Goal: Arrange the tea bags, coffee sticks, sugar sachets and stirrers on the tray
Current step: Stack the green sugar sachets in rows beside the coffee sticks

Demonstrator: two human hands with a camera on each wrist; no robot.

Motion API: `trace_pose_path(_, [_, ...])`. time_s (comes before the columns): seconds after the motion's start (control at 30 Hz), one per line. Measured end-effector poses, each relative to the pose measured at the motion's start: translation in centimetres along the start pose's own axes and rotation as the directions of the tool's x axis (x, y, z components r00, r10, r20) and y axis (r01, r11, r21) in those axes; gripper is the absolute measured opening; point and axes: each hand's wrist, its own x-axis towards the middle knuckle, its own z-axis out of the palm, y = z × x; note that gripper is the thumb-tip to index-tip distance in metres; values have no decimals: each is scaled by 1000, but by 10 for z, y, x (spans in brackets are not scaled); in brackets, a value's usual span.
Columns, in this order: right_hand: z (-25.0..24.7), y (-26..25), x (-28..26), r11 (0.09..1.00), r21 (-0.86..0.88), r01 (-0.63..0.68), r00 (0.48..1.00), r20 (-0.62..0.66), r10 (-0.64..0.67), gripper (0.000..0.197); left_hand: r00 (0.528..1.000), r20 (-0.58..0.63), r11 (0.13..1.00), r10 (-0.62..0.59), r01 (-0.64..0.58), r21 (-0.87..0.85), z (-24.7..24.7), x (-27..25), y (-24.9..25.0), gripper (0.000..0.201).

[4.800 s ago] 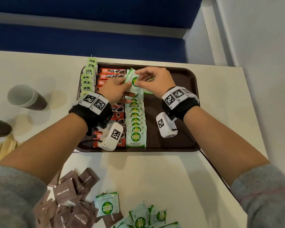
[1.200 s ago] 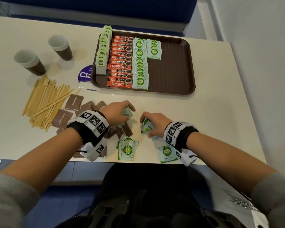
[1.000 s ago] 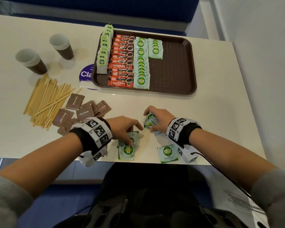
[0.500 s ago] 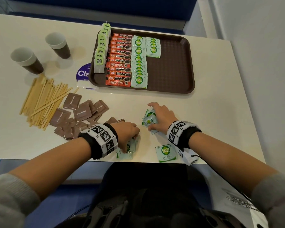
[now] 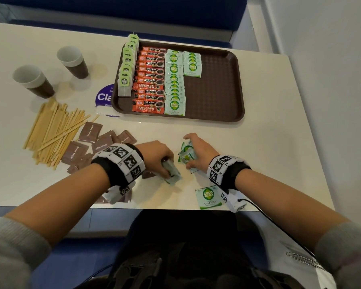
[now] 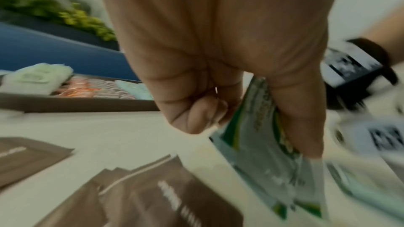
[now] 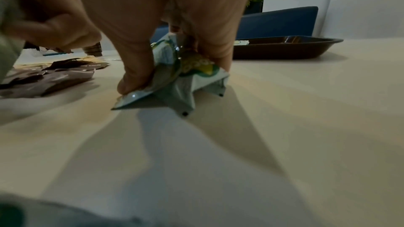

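Note:
A brown tray [image 5: 217,94] at the table's far side holds a row of green tea bags [image 5: 127,65], a column of red coffee sticks [image 5: 149,80] and two columns of green coco sugar sachets [image 5: 174,82]. Near the front edge my left hand [image 5: 161,161] pinches a few green sachets [image 6: 262,137] between thumb and curled fingers. To its right my right hand [image 5: 196,153] grips a small bunch of green sachets [image 7: 181,73] standing on the table. One green sachet [image 5: 208,197] lies flat beside my right wrist.
Brown sugar sachets [image 5: 88,147] lie scattered left of my left hand. Left of them is a heap of wooden stirrers [image 5: 52,130]. Two paper cups [image 5: 73,61] stand at the far left. A blue round sticker [image 5: 105,99] shows beside the tray.
Both hands came back from the tray to the front of the table. The left hand gathered green sachets off the table and drew them toward the right hand, which keeps its bunch.

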Motion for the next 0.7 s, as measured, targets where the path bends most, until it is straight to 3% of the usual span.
trace_pose_path(0.13, [-4,2,1,995,94,17,999,-28,-15,67,987,-144,948,-77,28,-316,-12,1,-8,19])
trace_pose_path(0.23, [-13,3,4,981,193,34,996,-83,-18,58,966,-194,849,-172,45,-526,-14,6,-15,18])
trace_pose_path(0.33, [-30,-3,10,952,296,81,986,-161,-34,56,943,-231,622,-241,-33,-782,-18,10,-18,30])
trace_pose_path(0.4, [-42,-9,17,930,346,123,974,-223,-46,56,914,-297,525,-275,-116,-843,-22,13,-19,41])
trace_pose_path(0.57, [-65,-26,36,897,407,172,964,-257,-69,56,891,-242,146,-383,-201,-969,-34,26,-14,26])
trace_pose_path(0.7, [-78,-35,53,868,470,163,969,-240,-52,59,906,-193,-86,-376,-241,-967,-47,35,-15,17])
